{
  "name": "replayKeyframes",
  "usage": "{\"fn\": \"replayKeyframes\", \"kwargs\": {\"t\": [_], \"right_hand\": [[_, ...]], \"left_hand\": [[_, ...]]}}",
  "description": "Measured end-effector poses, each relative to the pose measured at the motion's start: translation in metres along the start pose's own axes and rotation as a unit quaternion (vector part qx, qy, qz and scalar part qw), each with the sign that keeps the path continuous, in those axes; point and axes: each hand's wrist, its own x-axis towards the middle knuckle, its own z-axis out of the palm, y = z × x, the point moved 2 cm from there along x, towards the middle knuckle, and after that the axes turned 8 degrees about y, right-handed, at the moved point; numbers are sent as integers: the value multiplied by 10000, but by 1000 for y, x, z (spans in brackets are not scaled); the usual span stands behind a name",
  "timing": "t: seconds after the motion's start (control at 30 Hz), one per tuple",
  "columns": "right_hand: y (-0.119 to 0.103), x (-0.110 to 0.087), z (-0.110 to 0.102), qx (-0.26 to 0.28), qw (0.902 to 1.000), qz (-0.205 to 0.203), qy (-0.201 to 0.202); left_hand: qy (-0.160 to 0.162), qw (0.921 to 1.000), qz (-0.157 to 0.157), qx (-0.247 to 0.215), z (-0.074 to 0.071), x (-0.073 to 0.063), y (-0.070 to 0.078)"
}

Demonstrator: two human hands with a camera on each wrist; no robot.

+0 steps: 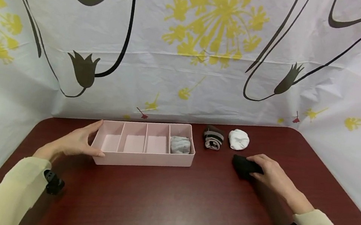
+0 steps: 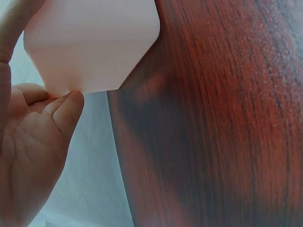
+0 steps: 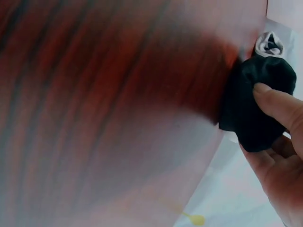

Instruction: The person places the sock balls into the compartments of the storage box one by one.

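My left hand grips the left end of a pink four-compartment box, thumb at the near wall and fingers at the far side. In the left wrist view, fingertips meet the edge of the box's end wall. A balled light grey sock lies in the rightmost compartment; the others are bare. To the right, my right hand pinches a folded black sock between thumb and fingers, close over the table. The right wrist view shows the thumb pressed on the black cloth.
Behind the black sock lie a rolled brown-and-grey striped sock and a balled white sock, right of the box. The dark red wooden table ends at a patterned white sheet hanging behind and at the sides.
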Motion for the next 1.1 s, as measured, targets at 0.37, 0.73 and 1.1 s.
{"fn": "replayKeyframes", "kwargs": {"t": [0.37,0.73,1.1], "right_hand": [[-2,-1,2,44,9983,195,540],[-20,12,2,744,9873,1223,694],[-56,60,6,2257,9524,1956,613]], "left_hand": [[-8,9993,15,-385,2,-2,0],[-8,9979,24,-642,3,-2,-1],[10,9964,73,-840,7,-2,-3]]}}
